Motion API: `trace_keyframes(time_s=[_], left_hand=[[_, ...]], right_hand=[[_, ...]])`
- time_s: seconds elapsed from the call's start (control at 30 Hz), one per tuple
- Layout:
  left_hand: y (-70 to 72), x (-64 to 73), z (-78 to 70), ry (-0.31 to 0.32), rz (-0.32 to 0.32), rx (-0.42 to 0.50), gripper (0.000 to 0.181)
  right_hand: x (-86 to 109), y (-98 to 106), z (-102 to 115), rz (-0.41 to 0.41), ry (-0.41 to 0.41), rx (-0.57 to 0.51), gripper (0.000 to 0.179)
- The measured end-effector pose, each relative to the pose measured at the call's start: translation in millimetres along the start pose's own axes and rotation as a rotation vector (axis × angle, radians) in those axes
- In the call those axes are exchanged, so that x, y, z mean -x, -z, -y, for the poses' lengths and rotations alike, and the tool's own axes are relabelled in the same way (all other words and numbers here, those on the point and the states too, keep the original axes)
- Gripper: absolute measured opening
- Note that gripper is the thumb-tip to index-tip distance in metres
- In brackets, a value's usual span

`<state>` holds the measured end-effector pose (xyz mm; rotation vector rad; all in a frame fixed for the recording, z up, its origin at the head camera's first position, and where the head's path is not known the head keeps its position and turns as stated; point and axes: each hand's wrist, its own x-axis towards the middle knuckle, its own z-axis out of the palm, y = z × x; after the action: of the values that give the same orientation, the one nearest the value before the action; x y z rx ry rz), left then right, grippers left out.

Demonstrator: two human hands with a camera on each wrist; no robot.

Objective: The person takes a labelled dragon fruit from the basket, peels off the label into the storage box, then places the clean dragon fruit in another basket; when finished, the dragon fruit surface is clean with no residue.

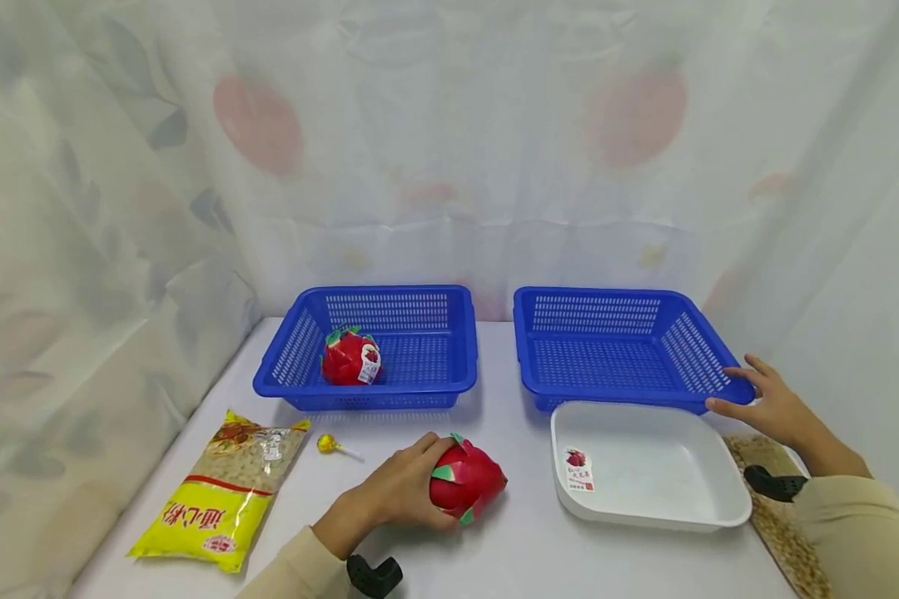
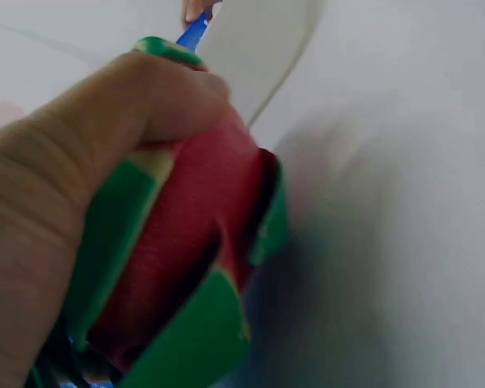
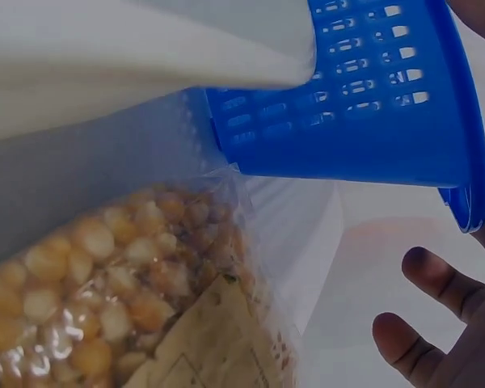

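1. One red dragon fruit point(image 1: 470, 482) lies on its side at the near middle, narrow end to the right. It is gripped by the left hand point(image 1: 408, 482), curled round its left part; so broad a hold probably suits a rounded body that could roll.
2. The right hand point(image 1: 775, 408) holds the near right corner of the right basket point(image 1: 607, 392), thumb and a finger at the rim, other fingers spread clear. This grip seems meant to steady it.
3. A white tray point(image 1: 648, 470) sits just on the near side of that basket, its far edge overlapping the basket in the head view; whether they touch is unclear.
4. A second fruit point(image 1: 343, 359) rests in the left part of the left basket point(image 1: 404, 389), where the walls would stop it rolling away.
5. Nearer, a lollipop point(image 1: 327, 443) and a yellow bag point(image 1: 221, 495) lie flat at the left; a kernel bag point(image 3: 105, 275) lies at the right, partly under the right forearm, perhaps laid aside to leave the middle free.
6. The surface point(image 1: 524, 549) is plain and white.
7. Pale curtains point(image 1: 457, 125) with faded fruit prints enclose the far side and flanks.
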<state>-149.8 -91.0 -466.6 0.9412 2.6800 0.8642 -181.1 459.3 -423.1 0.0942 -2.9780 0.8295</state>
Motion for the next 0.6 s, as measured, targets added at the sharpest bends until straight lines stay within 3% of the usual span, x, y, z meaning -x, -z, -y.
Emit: trace_keyframes(time_s=[0.13,0.37,0.47,0.6], left_hand=[[9.3,-13.2,-13.0,-0.024,-0.052,0.018,0.092],[37.8,-43.5,-45.0,-0.087,-0.132,0.023,0.094],[49.5,-61.6,-56.3,-0.114,-0.159,0.007,0.094],[63.2,-92.0,-68.5,-0.114,-0.151,-0.001,0.094]], right_hand=[[-2.6,-1,0,0.011,0.009,-0.002,0.087],[-3.5,0,0,0.059,-0.01,0.008,0.089],[-2.7,0,1,0.055,-0.015,-0.002,0.09],[-1.8,-2,3,0.048,-0.013,-0.014,0.091]])
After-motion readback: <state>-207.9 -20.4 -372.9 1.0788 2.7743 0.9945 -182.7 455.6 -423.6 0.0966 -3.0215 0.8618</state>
